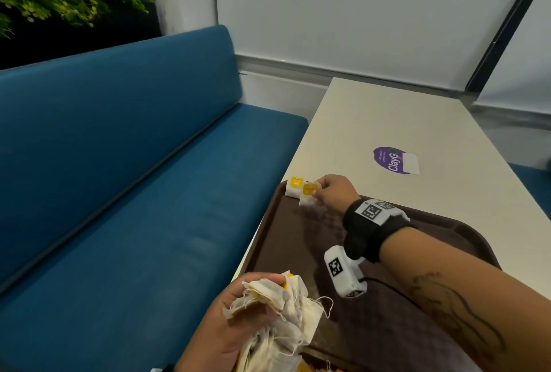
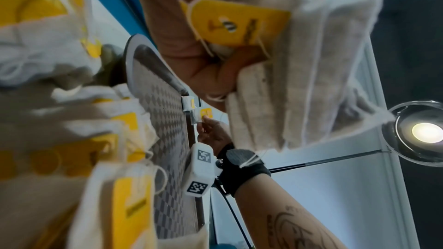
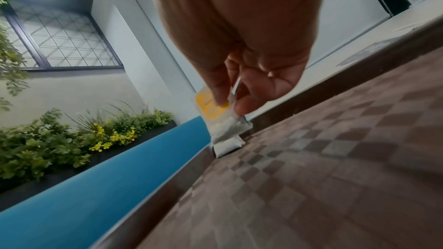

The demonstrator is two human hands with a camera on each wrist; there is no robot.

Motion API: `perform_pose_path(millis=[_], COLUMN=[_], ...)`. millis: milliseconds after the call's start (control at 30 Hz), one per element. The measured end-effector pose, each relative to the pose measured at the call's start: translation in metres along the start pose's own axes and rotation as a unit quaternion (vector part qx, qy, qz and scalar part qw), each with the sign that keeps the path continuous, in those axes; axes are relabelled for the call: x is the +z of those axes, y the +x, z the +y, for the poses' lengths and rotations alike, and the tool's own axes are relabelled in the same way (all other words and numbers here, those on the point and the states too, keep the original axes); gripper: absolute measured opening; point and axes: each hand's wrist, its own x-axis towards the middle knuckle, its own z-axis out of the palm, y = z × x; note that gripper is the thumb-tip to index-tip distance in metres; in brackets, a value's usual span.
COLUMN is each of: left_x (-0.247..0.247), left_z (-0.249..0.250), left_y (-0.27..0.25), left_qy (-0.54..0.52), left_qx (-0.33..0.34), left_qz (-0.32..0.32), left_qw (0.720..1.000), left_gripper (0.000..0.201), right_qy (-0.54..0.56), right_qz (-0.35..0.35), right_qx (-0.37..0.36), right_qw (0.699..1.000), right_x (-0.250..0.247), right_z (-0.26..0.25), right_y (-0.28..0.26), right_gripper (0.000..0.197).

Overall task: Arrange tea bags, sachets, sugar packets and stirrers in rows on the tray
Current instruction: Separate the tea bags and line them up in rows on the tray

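Already at the tray's [image 1: 269, 224] far left corner, the right hand [image 1: 334, 192] pinches a tea bag [image 1: 308, 195] between thumb and fingertips, hanging just beside the placed tea bag [image 1: 293, 186] (its long axis runs toward the rim). Open tray floor lies rightward. The left hand [image 1: 238, 321] clutches the bundle of tea bags [image 1: 277, 312].
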Motion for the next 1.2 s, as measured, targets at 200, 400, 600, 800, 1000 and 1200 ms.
perform_pose_path(millis=[200,400,600,800,1000,1200], left_x=[-0.008,-0.009,-0.012,-0.015,-0.005,0.010], left_z=[-0.006,-0.003,-0.003,-0.015,-0.008,-0.005], left_y=[0.006,0.005,-0.001,-0.001,-0.005,-0.017], left_qy=[0.033,0.098,0.106,0.040,0.015,-0.026], left_qx=[-0.015,-0.006,-0.010,-0.027,0.001,-0.002], left_qz=[0.021,-0.006,-0.012,0.014,0.003,-0.016], left_qw=[0.999,0.995,0.994,0.999,1.000,1.000], left_gripper=[0.067,0.060,0.062,0.066,0.060,0.060], right_qy=[-0.025,-0.007,0.034,0.074,0.058,0.119], right_qz=[0.012,0.027,0.033,0.049,-0.185,-0.350], right_qx=[0.028,0.039,0.060,0.033,-0.026,-0.008], right_qw=[0.999,0.999,0.997,0.996,0.981,0.929], right_x=[0.026,0.043,0.040,0.019,-0.017,-0.041], right_z=[0.006,0.008,0.005,0.000,-0.021,-0.020], right_y=[0.032,0.048,0.041,0.011,-0.078,-0.156], right_gripper=[0.030,0.030,0.035,0.029,0.007,0.010])
